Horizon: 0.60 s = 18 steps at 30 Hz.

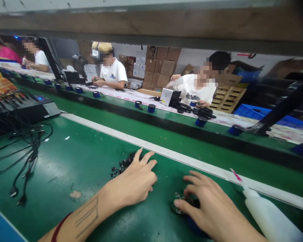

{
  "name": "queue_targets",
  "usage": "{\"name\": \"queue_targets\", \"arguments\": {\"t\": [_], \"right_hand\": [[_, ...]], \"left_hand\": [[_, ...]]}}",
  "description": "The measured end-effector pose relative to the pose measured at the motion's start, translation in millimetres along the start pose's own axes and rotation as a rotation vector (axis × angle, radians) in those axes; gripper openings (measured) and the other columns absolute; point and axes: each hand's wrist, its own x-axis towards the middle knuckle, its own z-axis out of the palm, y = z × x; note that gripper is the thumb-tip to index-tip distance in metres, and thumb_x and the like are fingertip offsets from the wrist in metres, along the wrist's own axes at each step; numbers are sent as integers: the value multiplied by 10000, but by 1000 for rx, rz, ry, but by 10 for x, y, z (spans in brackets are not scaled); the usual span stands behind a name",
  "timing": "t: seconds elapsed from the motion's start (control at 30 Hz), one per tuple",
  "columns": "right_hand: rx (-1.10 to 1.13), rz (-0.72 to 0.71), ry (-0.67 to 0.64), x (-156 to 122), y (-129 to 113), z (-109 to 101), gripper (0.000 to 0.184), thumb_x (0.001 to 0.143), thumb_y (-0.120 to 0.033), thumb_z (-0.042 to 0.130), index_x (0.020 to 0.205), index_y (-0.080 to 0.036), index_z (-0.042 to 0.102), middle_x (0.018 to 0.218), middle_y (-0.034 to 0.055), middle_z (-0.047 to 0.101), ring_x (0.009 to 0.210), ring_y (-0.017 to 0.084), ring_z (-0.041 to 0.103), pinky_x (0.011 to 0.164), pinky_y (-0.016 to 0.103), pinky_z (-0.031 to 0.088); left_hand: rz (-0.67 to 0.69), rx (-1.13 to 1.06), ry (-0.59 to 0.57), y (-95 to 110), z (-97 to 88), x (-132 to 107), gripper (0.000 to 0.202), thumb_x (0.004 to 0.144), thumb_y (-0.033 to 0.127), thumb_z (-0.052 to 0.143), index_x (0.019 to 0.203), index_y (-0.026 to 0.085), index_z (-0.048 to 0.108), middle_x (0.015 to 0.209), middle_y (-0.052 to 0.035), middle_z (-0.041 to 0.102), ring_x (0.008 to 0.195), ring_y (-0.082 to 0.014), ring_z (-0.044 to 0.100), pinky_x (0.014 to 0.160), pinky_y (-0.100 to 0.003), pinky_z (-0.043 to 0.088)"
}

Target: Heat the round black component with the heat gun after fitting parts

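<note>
A small round dark part (182, 204) with a metallic rim lies on the green tabletop (73, 161), low and right of the middle of the head view. The right hand (212, 210) arches over it: the thumb lies along its near-left edge and the index finger curls over its far side, so the part sits between those two fingers (194, 190), touched but not plainly lifted. Whether the grip is tight cannot be told, since the palm hides the right half of the part, where something dark blue shows under the hand.

To the left, a heap of tiny black pieces (123, 165) lies on the tabletop. The left hand (136, 181) rests flat with its fingers spread and loose, the fingertips reaching the near edge of the heap; it grips nothing. A red band circles the left forearm.

Just right of the right hand, a white squeeze bottle (267, 215) with a pink-tipped nozzle lies tilted. Far to the left, a tangle of black cables (27, 148) runs from a dark box (25, 109) with a blue light.

Beyond a white strip, a conveyor carries blue cylinders (151, 108). Across it, a person in a white shirt (197, 92) sits by a pile of black rings (202, 111) and a small silver box (169, 96); other people sit farther along, before stacked cardboard boxes (161, 67).
</note>
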Motion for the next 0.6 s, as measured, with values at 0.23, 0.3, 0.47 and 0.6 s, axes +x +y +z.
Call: {"name": "queue_targets", "arguments": {"t": [0.23, 0.3, 0.47, 0.6], "right_hand": [[371, -84, -153, -99, -19, -74, 193, 912, -344, 486, 776, -253, 588, 1043, 15, 685, 1210, 249, 555, 949, 382, 505], [437, -121, -180, -152, 8, -65, 156, 939, -328, 449, 862, -258, 565, 896, -11, 683, 988, 194, 648, 832, 301, 541], [385, -339, 19, -183, -32, -135, 329, 849, -132, 491, 1116, -292, 598, 859, -46, 669, 898, 140, 650, 918, 271, 513], [91, -525, 143, -275, 71, -263, 264, 867, -83, 472, 877, -267, 661, 978, 33, 626, 936, 165, 619, 771, 247, 534]], "left_hand": [[107, -218, 162, 45, -11, 33, 184, 907, 94, 508, 919, 167, 677, 908, -54, 715, 1015, -236, 648, 1060, -426, 407], [98, -384, 174, 88, -15, 58, 195, 913, 98, 515, 964, 170, 689, 928, -39, 728, 931, -193, 669, 937, -315, 477], [73, -710, 218, 167, 13, 119, 229, 929, 119, 535, 989, 200, 741, 996, -16, 726, 956, -146, 663, 887, -226, 472], [-59, -921, 152, 201, 95, 145, 217, 929, 133, 519, 945, 210, 721, 889, 11, 712, 799, -131, 663, 778, -237, 500]]}}
